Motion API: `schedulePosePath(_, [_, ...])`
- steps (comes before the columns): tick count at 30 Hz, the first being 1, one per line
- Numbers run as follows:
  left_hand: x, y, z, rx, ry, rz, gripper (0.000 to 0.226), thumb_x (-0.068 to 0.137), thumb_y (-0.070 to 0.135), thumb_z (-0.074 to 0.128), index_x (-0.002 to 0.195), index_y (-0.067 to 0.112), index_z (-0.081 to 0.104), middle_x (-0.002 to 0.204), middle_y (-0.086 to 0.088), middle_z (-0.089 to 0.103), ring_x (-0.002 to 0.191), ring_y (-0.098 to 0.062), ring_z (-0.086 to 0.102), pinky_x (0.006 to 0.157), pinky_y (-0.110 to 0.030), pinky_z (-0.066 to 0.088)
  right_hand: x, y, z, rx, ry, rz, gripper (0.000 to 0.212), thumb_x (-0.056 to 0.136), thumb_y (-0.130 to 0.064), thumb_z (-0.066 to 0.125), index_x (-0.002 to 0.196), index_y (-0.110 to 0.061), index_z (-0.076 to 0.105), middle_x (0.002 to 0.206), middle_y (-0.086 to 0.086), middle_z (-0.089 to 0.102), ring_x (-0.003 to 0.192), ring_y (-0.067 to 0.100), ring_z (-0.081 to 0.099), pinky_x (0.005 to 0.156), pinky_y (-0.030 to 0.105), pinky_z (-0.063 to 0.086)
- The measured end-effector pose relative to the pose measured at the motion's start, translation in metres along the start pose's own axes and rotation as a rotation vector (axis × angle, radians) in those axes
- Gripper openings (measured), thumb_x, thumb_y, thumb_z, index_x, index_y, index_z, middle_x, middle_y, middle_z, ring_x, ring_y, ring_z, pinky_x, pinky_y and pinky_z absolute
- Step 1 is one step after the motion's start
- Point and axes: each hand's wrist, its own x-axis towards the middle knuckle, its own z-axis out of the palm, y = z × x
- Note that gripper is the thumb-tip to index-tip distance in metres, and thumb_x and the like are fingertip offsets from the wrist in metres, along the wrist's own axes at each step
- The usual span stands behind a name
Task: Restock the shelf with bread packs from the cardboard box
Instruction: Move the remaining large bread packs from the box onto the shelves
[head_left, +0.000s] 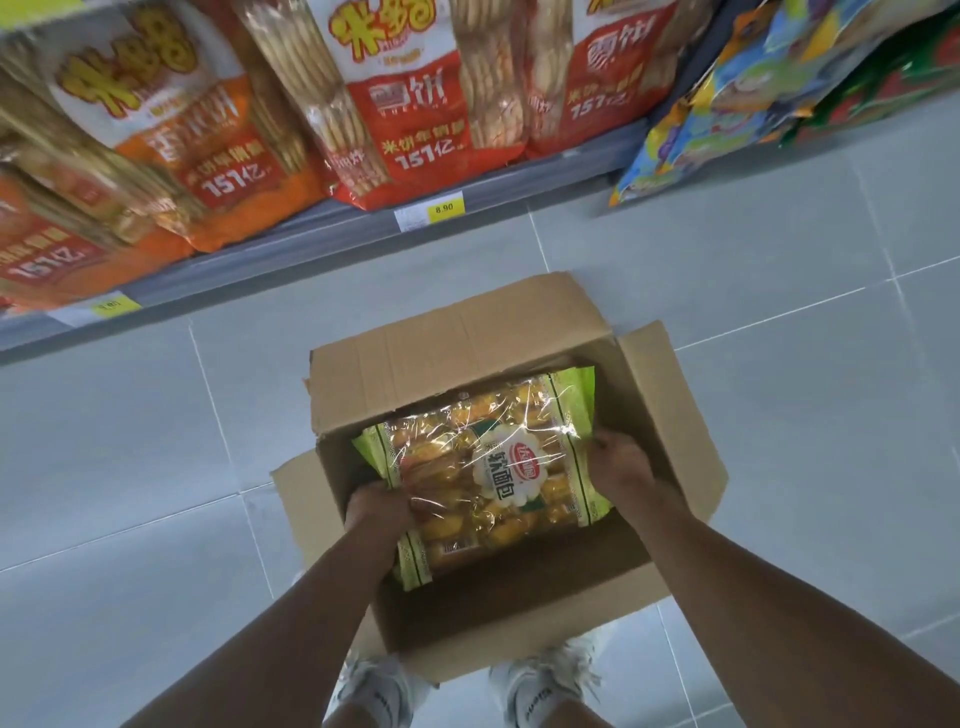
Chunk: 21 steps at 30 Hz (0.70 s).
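At 10 o'clock, orange rice-cracker bags (156, 135) lean over the grey shelf edge (270, 254), with a yellow price tag (115, 304) below them. At 12 o'clock, red rice-cracker bags (410, 104) stand on the same shelf above a second price tag (443, 208) reading 8.90. At 2 o'clock, colourful snack bags (769, 88) fill the adjoining section. Grey floor tiles (130, 441) lie between the shelf and me.

The cardboard box (519, 623) sits open on the floor at centre, directly before my white shoes (382, 696). Its far flap (441, 343) and right flap (670, 415) stand up around the opening; no flap covers the contents.

The bread pack (488, 467), clear film with green ends, lies tilted inside the box mouth. My left hand (376, 506) is curled around its near-left edge at 7 o'clock, fingers tucked beneath the film. My right hand (621, 462) clamps its right edge at 3 o'clock, fingers closed over the green end. Both hands grip this one pack.
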Motion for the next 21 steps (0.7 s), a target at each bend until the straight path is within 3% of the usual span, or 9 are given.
schedulePosePath(2, [-0.023, 0.004, -0.009, 0.025, -0.007, 0.016, 0.023, 0.096, 0.011, 0.061, 0.113, -0.002, 0.070, 0.088, -0.009, 0.069, 0.089, -0.032, 0.070, 0.086, -0.048, 0.061, -0.021, -0.001, -0.016, 0.015, 0.007, 0.012, 0.034, 0.102, -0.032, 0.047, 0.122, -0.018, 0.070, 0.116, 0.016, 0.071, 0.106, 0.035, 0.065, 0.089, 0.036, 0.050])
schedulePosePath(4, [-0.049, 0.009, -0.019, 0.062, 0.029, 0.020, 0.017, 0.094, 0.010, 0.062, 0.103, 0.002, 0.074, 0.090, -0.012, 0.074, 0.085, -0.033, 0.073, 0.082, -0.051, 0.062, -0.045, -0.004, -0.034, 0.010, 0.009, 0.015, 0.035, 0.100, -0.036, 0.046, 0.117, -0.020, 0.072, 0.114, 0.014, 0.071, 0.103, 0.033, 0.066, 0.085, 0.035, 0.050])
schedulePosePath(8, [-0.110, 0.019, -0.041, 0.123, 0.085, 0.075, 0.018, 0.099, 0.015, 0.056, 0.089, 0.010, 0.071, 0.077, -0.011, 0.068, 0.065, -0.028, 0.063, 0.061, -0.037, 0.053, -0.096, -0.015, -0.074, -0.012, 0.035, -0.001, 0.035, 0.100, -0.035, 0.048, 0.119, -0.017, 0.071, 0.122, 0.013, 0.068, 0.111, 0.034, 0.062, 0.090, 0.034, 0.048])
schedulePosePath(11, [-0.155, 0.026, -0.059, 0.124, 0.071, 0.115, 0.020, 0.100, 0.013, 0.054, 0.098, 0.005, 0.071, 0.071, -0.009, 0.061, 0.064, -0.026, 0.058, 0.067, -0.040, 0.054, -0.139, -0.029, -0.106, -0.010, 0.049, -0.026, 0.033, 0.101, -0.029, 0.048, 0.122, -0.016, 0.071, 0.124, 0.011, 0.068, 0.114, 0.033, 0.061, 0.092, 0.032, 0.047])
schedulePosePath(14, [-0.208, 0.035, -0.081, 0.138, 0.061, 0.133, 0.022, 0.102, 0.013, 0.052, 0.113, 0.007, 0.069, 0.068, -0.006, 0.058, 0.056, -0.020, 0.052, 0.059, -0.034, 0.051, -0.187, -0.040, -0.139, -0.001, 0.060, -0.042, 0.033, 0.100, -0.023, 0.045, 0.118, -0.011, 0.071, 0.124, 0.012, 0.068, 0.116, 0.033, 0.060, 0.095, 0.033, 0.047])
schedulePosePath(19, [-0.309, 0.058, -0.129, 0.171, 0.066, 0.205, 0.024, 0.101, 0.013, 0.049, 0.115, 0.011, 0.068, 0.067, -0.006, 0.057, 0.055, -0.021, 0.052, 0.051, -0.028, 0.045, -0.287, -0.067, -0.203, 0.061, 0.100, -0.062, 0.034, 0.100, -0.018, 0.047, 0.124, -0.013, 0.069, 0.128, 0.013, 0.067, 0.116, 0.033, 0.061, 0.092, 0.031, 0.046])
schedulePosePath(21, [-0.351, 0.066, -0.153, 0.163, 0.045, 0.275, 0.025, 0.102, 0.016, 0.050, 0.116, 0.006, 0.069, 0.074, -0.007, 0.060, 0.063, -0.024, 0.058, 0.058, -0.034, 0.053, -0.327, -0.075, -0.227, 0.075, 0.106, -0.085, 0.033, 0.099, -0.023, 0.046, 0.119, -0.021, 0.072, 0.125, 0.010, 0.068, 0.112, 0.033, 0.062, 0.093, 0.035, 0.049])
